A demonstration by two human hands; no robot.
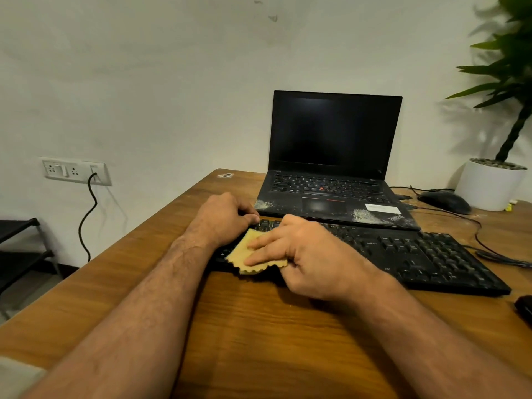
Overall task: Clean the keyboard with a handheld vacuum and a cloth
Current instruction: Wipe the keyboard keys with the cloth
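A black keyboard (408, 251) lies across the wooden table (259, 326), in front of an open laptop. My right hand (299, 254) presses a yellow cloth (250, 251) onto the keyboard's left end, its index finger and thumb stretched over the cloth and its other fingers curled at the cloth's right edge. My left hand (227, 217) rests on the keyboard's far left corner, fingers curled over its back edge. No handheld vacuum is in view.
A black laptop (334, 174) with dusty palm rests stands open behind the keyboard. A black mouse (444, 200) and cables lie to the right, by a white plant pot (489, 184). A dark object (525, 309) sits at the right edge. A wall socket (76, 171) is left.
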